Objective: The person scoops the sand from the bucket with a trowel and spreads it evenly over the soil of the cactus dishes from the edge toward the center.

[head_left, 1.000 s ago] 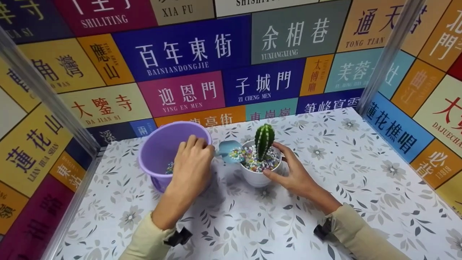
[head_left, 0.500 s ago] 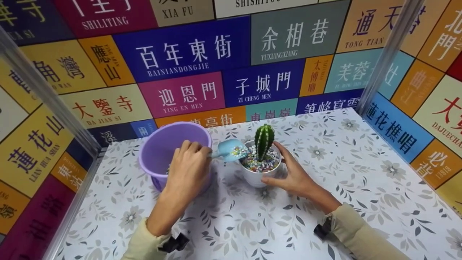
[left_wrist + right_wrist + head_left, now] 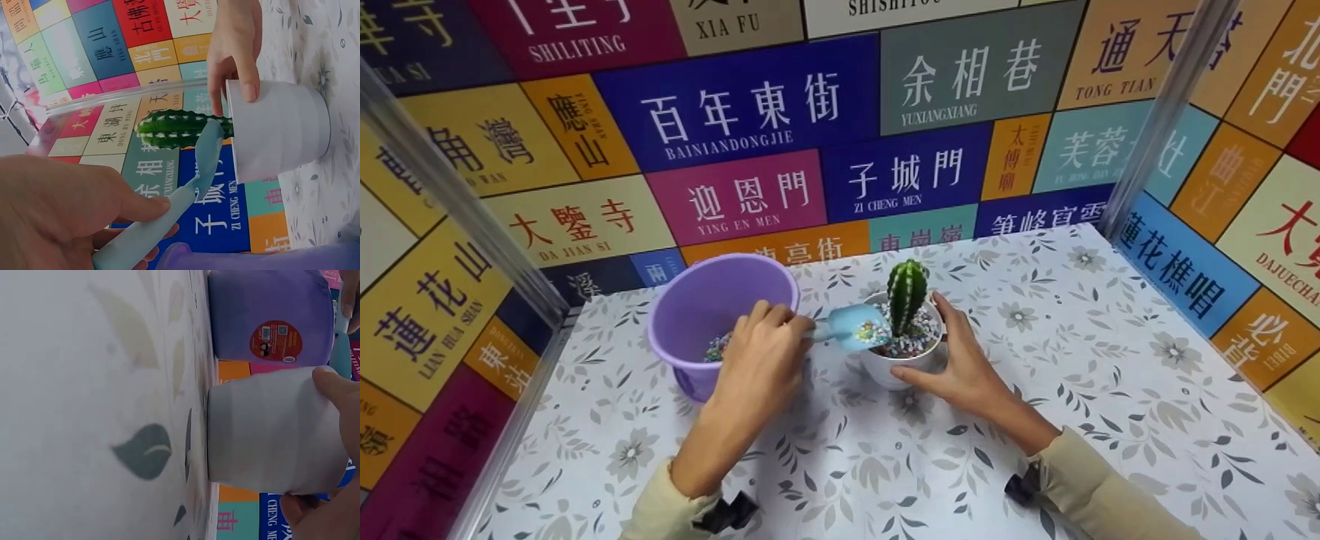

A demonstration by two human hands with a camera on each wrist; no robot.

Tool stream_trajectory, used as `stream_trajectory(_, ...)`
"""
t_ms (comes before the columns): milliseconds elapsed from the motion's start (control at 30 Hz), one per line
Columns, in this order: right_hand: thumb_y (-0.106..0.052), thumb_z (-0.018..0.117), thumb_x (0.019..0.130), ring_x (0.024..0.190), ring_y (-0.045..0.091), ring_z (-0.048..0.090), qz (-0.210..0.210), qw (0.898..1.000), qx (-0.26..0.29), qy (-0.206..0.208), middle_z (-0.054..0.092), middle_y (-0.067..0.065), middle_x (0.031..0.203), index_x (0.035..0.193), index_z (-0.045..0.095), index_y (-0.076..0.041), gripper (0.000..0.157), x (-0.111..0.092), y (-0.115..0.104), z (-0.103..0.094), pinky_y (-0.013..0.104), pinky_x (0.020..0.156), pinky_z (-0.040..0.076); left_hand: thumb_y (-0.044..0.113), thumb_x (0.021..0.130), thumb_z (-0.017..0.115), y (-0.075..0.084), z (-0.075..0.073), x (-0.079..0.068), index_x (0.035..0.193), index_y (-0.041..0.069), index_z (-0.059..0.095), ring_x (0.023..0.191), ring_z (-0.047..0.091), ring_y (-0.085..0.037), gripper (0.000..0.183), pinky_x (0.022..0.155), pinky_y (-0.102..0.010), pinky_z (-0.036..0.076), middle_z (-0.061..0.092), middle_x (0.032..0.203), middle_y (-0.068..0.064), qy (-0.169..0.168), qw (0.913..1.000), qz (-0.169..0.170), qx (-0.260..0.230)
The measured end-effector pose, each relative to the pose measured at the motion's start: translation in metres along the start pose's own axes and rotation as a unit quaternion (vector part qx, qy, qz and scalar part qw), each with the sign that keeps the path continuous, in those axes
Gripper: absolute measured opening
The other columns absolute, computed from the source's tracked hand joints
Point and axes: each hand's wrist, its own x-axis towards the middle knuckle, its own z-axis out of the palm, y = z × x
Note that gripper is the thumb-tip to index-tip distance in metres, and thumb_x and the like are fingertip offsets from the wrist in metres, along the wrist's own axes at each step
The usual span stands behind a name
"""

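Note:
My left hand (image 3: 761, 352) grips the handle of a light blue toy shovel (image 3: 855, 325), clear in the left wrist view as a pale handle (image 3: 149, 228) and a curved blade (image 3: 209, 154). Small multicoloured pebbles lie on the blade, which overlaps the left rim of a white pot (image 3: 885, 369). A green ribbed cactus (image 3: 908, 292) stands upright in the pot among more pebbles. My right hand (image 3: 971, 367) holds the pot from the right, thumb at the front of its rim and fingers behind. The right wrist view shows the pot's smooth wall (image 3: 270, 433) standing on the table.
Left of the pot stands a purple bucket (image 3: 679, 319) with pebbles at its bottom; a round red label (image 3: 275, 341) marks its side. A white cloth with leaf patterns (image 3: 840, 465) covers the table. Behind rises a wall of coloured name panels (image 3: 750, 97).
The shovel has moved right, from beside the pot to over its rim, and carries fewer pebbles on its blade. The right hand keeps hold of the pot, its thumb slightly further left.

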Motion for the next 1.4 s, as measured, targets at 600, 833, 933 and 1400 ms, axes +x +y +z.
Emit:
stream_trajectory(600,-0.058,0.094,0.078,0.164,0.048,0.023,0.017,0.999,-0.029,-0.032,0.016,0.024,0.179,0.175,0.004,-0.017,0.138,0.003,0.003,-0.001,0.070,0.128,0.024,0.004,0.094,0.076,-0.005,0.000,0.000,0.111,0.010,0.083,0.103,0.063,-0.033,0.020,0.083,-0.047,0.051,0.079,0.108,-0.013,0.003,1.0000,-0.009,0.003)
stream_trajectory(833,-0.047,0.093,0.082,0.167,0.046,0.016,0.009,0.998,0.021,-0.056,0.007,0.018,0.183,0.175,0.002,-0.021,0.133,0.002,0.005,-0.004,0.072,0.129,0.018,0.007,0.097,0.076,-0.007,0.003,0.002,0.110,0.009,0.082,0.100,0.062,-0.033,0.015,0.080,-0.046,0.049,0.078,0.105,-0.013,0.033,0.9992,-0.011,0.019)
stream_trajectory(933,-0.047,0.093,0.082,0.166,0.046,0.017,0.003,0.998,0.022,-0.052,0.008,0.019,0.182,0.175,0.004,-0.020,0.132,0.002,0.005,-0.004,0.072,0.129,0.018,0.008,0.098,0.074,-0.008,0.005,0.003,0.111,0.008,0.082,0.101,0.062,-0.034,0.015,0.080,-0.046,0.048,0.077,0.105,-0.012,0.046,0.9985,-0.014,0.027)
stream_trajectory(1400,-0.049,0.094,0.081,0.165,0.048,0.023,-0.001,0.999,-0.005,-0.037,0.014,0.022,0.181,0.175,0.008,-0.015,0.132,0.000,0.002,-0.001,0.070,0.128,0.022,0.002,0.093,0.077,-0.002,0.012,0.003,0.106,0.009,0.082,0.101,0.062,-0.033,0.016,0.082,-0.045,0.048,0.077,0.104,-0.011,0.064,0.9960,0.005,0.062)
